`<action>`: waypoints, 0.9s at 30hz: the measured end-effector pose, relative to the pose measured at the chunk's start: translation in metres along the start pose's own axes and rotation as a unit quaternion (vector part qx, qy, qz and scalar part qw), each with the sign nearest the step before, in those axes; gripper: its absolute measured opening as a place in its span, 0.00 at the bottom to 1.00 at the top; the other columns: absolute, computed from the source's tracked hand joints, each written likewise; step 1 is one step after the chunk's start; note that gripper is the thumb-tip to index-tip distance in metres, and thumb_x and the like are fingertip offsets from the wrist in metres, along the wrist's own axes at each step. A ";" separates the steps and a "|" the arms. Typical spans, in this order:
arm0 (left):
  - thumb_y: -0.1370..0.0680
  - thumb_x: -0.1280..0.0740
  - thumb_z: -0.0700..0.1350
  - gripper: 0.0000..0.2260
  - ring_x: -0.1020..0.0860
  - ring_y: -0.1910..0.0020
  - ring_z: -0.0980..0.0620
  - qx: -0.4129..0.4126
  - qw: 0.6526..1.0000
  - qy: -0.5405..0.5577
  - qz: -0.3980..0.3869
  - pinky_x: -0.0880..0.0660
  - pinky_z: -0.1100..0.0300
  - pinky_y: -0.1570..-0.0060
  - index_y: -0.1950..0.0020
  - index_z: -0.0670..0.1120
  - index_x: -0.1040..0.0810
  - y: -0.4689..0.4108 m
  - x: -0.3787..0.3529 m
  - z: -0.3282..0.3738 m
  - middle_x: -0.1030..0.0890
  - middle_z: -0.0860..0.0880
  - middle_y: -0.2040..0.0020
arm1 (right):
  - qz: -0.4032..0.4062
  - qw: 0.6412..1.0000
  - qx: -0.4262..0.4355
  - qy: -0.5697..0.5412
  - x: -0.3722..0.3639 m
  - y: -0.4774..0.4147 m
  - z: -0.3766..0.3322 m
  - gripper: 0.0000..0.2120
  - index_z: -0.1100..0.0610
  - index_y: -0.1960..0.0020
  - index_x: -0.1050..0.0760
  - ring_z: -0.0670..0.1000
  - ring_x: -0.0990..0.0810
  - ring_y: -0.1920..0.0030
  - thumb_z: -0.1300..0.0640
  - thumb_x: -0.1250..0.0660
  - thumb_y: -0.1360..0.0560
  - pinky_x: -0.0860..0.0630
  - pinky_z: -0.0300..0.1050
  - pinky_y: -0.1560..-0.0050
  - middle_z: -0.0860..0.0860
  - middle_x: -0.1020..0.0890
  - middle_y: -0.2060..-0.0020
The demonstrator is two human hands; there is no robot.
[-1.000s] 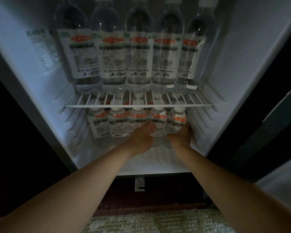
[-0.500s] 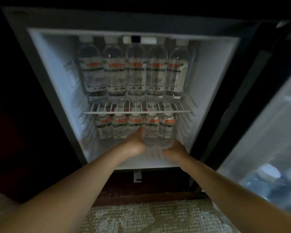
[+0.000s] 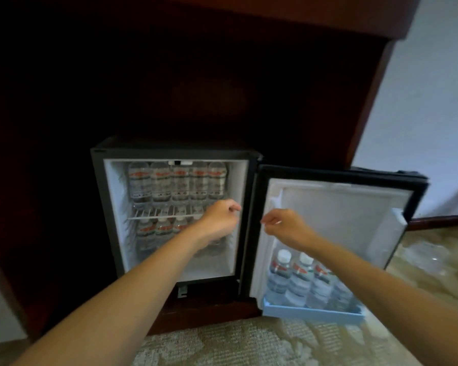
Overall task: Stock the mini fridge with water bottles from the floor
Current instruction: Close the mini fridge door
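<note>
While both hands (image 3: 251,223) hover loosely curled, empty, ribbed clear bottles (image 3: 177,183), wire shelf (image 3: 159,216)

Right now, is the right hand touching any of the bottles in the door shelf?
Apart. The head view shows the right hand raised in front of the door's inner panel, with bare liner visible between it and the caps of the door-shelf bottles below.
</note>
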State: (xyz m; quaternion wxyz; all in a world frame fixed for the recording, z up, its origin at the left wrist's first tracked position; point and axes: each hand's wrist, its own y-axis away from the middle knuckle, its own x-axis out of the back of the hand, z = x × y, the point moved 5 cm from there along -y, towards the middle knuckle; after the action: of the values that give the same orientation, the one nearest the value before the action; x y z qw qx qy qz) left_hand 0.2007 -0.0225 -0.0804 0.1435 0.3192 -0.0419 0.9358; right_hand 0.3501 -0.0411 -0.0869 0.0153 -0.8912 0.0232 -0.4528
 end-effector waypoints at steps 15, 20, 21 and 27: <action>0.18 0.51 0.46 0.23 0.56 0.23 0.50 -0.133 0.948 -0.289 -0.006 0.61 0.50 0.26 0.24 0.42 0.48 -0.085 -0.080 0.155 0.48 0.46 0.22 | 0.148 0.973 -0.138 0.113 0.166 -0.036 0.124 0.28 0.55 0.25 0.46 0.52 0.51 0.23 0.43 0.51 0.21 0.57 0.60 0.26 0.52 0.45 0.24; 0.18 0.54 0.48 0.21 0.55 0.22 0.49 -0.104 0.930 -0.351 -0.023 0.68 0.43 0.29 0.25 0.43 0.43 -0.102 -0.097 0.164 0.42 0.46 0.23 | 0.127 0.947 -0.110 0.275 0.172 -0.043 0.135 0.29 0.51 0.28 0.39 0.56 0.38 0.28 0.40 0.59 0.23 0.55 0.63 0.27 0.55 0.33 0.31; 0.18 0.54 0.48 0.21 0.55 0.22 0.49 -0.101 0.929 -0.355 -0.020 0.68 0.42 0.29 0.25 0.44 0.43 -0.102 -0.100 0.165 0.42 0.46 0.24 | 0.134 0.948 -0.102 0.269 0.172 -0.040 0.135 0.28 0.52 0.29 0.37 0.56 0.37 0.29 0.40 0.58 0.22 0.55 0.63 0.26 0.55 0.32 0.32; 0.19 0.52 0.42 0.20 0.56 0.22 0.49 -0.074 0.939 -0.335 -0.040 0.66 0.40 0.28 0.26 0.42 0.43 -0.078 -0.099 0.172 0.42 0.46 0.24 | 0.174 0.946 -0.074 0.265 0.171 -0.004 0.122 0.26 0.58 0.34 0.32 0.57 0.34 0.31 0.43 0.54 0.21 0.53 0.59 0.26 0.56 0.28 0.35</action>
State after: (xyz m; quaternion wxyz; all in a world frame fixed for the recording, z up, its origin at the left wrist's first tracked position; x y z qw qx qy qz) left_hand 0.3990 -0.0015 -0.0047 0.1817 0.6037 -0.1437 0.7628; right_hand 0.5494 -0.0460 -0.0205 0.0212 -0.7198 0.2145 -0.6599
